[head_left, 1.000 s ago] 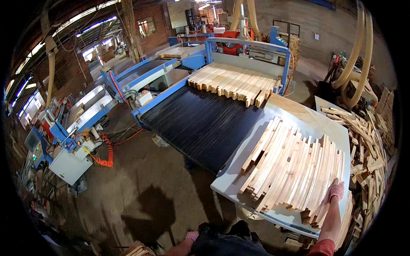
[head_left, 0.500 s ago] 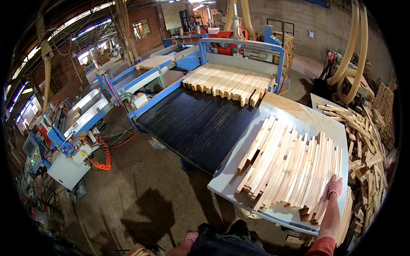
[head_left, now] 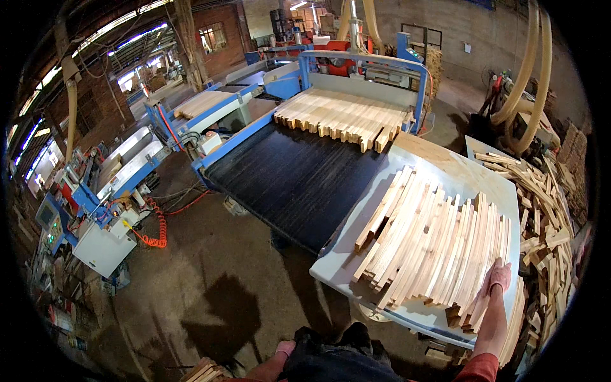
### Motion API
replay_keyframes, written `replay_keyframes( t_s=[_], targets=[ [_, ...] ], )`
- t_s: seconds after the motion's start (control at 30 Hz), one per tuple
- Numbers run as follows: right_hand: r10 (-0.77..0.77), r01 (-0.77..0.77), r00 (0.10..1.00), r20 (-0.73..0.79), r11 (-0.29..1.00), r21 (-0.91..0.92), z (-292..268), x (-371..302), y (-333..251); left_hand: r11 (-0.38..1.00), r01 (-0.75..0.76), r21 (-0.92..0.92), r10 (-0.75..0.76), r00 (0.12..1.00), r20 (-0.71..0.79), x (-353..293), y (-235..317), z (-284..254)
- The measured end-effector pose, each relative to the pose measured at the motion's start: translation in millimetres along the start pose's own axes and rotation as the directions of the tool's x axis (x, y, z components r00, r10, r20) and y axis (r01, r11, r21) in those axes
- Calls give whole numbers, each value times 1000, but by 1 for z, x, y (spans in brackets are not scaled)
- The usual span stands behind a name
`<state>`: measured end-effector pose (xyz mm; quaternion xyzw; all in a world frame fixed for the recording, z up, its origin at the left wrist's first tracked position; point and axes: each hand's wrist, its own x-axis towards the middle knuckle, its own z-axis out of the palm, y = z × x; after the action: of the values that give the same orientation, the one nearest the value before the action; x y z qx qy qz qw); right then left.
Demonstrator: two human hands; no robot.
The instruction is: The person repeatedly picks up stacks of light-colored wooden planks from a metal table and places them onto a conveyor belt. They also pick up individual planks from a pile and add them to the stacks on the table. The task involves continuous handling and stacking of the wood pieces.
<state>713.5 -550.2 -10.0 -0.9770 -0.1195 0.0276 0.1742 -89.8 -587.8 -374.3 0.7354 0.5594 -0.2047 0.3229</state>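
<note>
My right hand, in a pinkish glove, is closed over the outermost wooden strips at the right side of a row of pale wooden strips. Its fingertips are partly hidden. The strips lie side by side with uneven ends on a light grey table. A few at the left of the row sit slightly apart and tilted. My left hand, also gloved, hangs low beside my dark clothing, away from the row; its fingers cannot be made out.
Left of the table runs a black conveyor belt, with more strips under a blue frame. Loose offcuts pile up at right. A control machine with an orange coiled hose stands at left. Wood pieces lie near my left arm.
The wooden panel on the far-left conveyor has slid left and nearer. My view has shifted slightly. My right hand keeps its place on the strips, and the left hand has barely moved.
</note>
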Motion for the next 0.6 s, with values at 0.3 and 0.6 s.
replay_keyframes(
  t_s=[0.3, 0.6],
  targets=[
    [14, -16, 999, 47, 999, 51, -2, -4, -10, 1000, -5, 16, 5, 999, -39, -14, -1, -2],
    [37, -37, 999, -14, 999, 22, -12, -11, -6, 990, -133, 39, 133, 991, 3, -9, -14, 0]
  ],
)
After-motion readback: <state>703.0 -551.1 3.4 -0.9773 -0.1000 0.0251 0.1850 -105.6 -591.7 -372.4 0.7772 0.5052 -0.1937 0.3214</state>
